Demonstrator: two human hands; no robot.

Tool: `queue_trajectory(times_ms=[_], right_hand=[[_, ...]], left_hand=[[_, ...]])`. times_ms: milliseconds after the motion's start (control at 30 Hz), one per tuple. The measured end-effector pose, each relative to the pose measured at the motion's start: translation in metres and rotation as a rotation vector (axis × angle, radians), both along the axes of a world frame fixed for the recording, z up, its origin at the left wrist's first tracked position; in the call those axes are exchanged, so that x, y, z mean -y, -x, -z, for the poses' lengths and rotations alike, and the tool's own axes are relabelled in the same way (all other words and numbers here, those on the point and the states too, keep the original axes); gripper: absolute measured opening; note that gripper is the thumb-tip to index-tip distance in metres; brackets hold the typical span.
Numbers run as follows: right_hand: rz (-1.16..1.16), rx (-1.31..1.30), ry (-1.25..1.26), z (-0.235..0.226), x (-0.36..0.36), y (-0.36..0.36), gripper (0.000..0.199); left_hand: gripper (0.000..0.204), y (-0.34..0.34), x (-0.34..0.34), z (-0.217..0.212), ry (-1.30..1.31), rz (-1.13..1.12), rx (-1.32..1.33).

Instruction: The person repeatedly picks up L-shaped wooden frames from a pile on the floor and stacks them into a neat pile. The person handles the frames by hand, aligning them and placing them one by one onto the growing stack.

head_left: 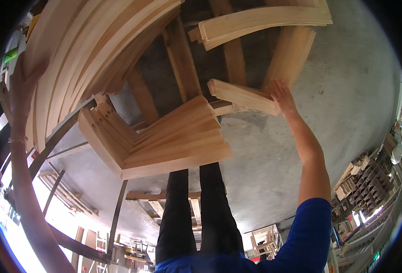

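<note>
My left hand (21,86) lies flat with its fingers apart against the outer edge of a tall stack of long pale boards (87,50) at the left. My right hand (280,96) reaches out at the right, fingers spread, and touches the end of a short light wooden board (239,95); it does not close around it. Between my arms sits a stack of short profiled wooden pieces (164,141) with grooved ends. My own legs in black trousers (196,209) show below it.
Another bundle of pale boards (264,20) lies at the top. Brown pallet slats (183,63) run beneath the wood. Grey concrete floor (346,91) spreads to the right. Shelves with small wooden parts (369,182) stand at the right edge, and a dark metal frame (57,134) crosses the left.
</note>
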State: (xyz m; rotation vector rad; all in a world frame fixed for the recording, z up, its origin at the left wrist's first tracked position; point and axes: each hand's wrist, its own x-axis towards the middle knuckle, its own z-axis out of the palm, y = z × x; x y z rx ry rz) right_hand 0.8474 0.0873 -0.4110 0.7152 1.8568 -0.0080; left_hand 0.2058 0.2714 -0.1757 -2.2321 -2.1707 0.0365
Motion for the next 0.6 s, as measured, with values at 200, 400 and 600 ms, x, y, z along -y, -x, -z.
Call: queue_trajectory(times_ms=[200,400,600], right_hand=[[-0.017,-0.282,0.014,0.011,-0.009,-0.048,0.04],[0.312,-0.48,0.227,-0.054,0.006,-0.038,0.039],[0.466,-0.748,0.183,-0.171,0.065,0.021,0.053]], left_hand=[[0.073,-0.036,0.002,-0.006,0.057,-0.121,-0.198],[0.071,-0.073,0.002,-0.001,0.148,-0.16,0.008],[0.082,-0.044,0.001,-0.003,0.13,-0.06,0.068]])
